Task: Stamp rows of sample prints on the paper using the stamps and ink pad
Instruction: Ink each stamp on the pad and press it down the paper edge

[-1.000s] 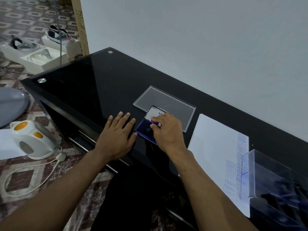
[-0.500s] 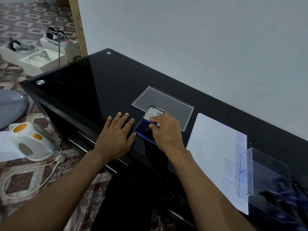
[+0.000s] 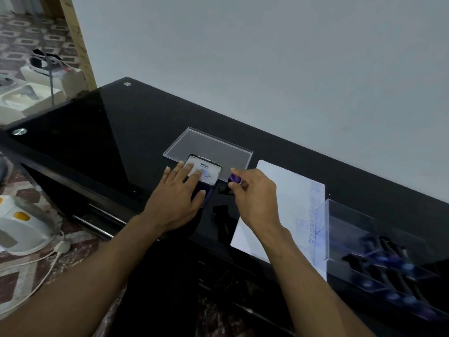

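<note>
Purple stamp now off ink pad

Black glass desk against a pale wall. Left hand flat on the ink pad, fingers straight over its white lid and dark base. Right hand just beside the pad, pinching a small purple stamp above the desk. Clear flat sheet behind the pad, toward the back edge. White paper under the right hand, faint blue prints along its right side. Clear box of dark stamps near the right front corner, touching the paper.
</note>
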The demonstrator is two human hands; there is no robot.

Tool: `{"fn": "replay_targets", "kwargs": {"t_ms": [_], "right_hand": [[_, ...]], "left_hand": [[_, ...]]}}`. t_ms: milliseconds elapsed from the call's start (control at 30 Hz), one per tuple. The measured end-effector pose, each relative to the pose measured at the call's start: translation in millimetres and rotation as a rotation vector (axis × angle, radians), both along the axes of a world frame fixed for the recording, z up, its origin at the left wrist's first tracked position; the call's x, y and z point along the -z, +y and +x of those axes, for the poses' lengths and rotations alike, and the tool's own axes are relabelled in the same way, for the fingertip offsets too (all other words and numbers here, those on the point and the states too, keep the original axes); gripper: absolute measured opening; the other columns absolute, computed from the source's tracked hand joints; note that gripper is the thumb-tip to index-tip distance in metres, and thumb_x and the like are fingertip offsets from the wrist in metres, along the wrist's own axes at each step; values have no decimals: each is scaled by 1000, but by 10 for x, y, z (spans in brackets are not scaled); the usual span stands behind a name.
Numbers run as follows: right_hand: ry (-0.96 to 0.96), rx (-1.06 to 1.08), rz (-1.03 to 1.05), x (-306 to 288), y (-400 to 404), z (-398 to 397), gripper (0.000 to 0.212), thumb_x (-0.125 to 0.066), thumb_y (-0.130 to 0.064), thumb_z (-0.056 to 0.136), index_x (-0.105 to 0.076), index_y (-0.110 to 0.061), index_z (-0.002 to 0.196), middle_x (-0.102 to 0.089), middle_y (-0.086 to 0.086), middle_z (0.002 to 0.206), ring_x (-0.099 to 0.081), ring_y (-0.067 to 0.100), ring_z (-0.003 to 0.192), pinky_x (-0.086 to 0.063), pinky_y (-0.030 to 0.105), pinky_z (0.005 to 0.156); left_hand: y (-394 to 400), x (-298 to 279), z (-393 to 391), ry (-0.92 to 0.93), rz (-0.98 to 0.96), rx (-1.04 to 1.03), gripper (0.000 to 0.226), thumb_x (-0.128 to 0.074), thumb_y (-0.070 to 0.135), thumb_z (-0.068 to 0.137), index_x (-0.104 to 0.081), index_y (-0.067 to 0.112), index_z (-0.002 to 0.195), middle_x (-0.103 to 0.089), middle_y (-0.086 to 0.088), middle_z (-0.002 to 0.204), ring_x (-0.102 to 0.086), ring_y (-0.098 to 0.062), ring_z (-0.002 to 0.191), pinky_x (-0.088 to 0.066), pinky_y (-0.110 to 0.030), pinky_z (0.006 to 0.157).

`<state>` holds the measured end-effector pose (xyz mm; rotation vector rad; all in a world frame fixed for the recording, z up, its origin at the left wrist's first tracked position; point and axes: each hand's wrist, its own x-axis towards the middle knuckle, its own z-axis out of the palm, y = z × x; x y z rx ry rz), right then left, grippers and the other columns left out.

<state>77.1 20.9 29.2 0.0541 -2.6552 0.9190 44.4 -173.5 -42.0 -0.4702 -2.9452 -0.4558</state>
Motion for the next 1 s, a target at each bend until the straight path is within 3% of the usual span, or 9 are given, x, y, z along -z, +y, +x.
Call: {"fn": "replay_targets", "kwargs": {"t_ms": [233, 433, 633, 767, 1000], "right_hand": [[-34, 182, 19, 3, 724, 259, 31, -69, -21, 90, -69, -16, 121, -68, 2, 115, -63, 13, 96, -50, 26, 95], [-65, 266, 56, 17, 1205, 431, 27, -67, -20, 93, -70, -14, 119, -67, 4, 114, -62, 15, 96, -46, 19, 87], [-54, 313, 108, 9, 1490, 468, 26, -70, -21, 90, -72, -12, 115, -67, 5, 111, -63, 17, 95, -54, 30, 90], [-85, 329, 134, 23, 1586, 452, 28, -69, -25, 91, -71, -14, 117, -66, 3, 113, -63, 15, 96, -54, 31, 91], [-155, 342, 118, 64, 1647, 397, 29, -69, -26, 91, -71, -14, 117, -68, 1, 113, -60, 8, 87, -48, 19, 85]], "left_hand": [[773, -35, 52, -10, 9, 166, 59, -34, 51, 102, -35, 22, 153, -21, -8, 165, -10, -27, 154, -11, -49, 125], [1272, -47, 93, -26, -9, 253, 67, -24, 54, 98, -33, 21, 155, -19, -6, 166, -7, -25, 155, -1, -44, 124], [1600, 30, 97, -32, -39, 308, 67, -23, 55, 99, -29, 23, 157, -15, -5, 167, -7, -26, 155, 2, -40, 121], [1724, 54, 82, -50, -52, 335, 69, -21, 56, 97, -29, 23, 157, -15, -5, 167, -7, -26, 155, -1, -43, 123], [1876, 101, -12, -82, -64, 343, 72, -16, 58, 94, -24, 25, 158, -11, -2, 168, -2, -25, 155, -2, -46, 125]]}}
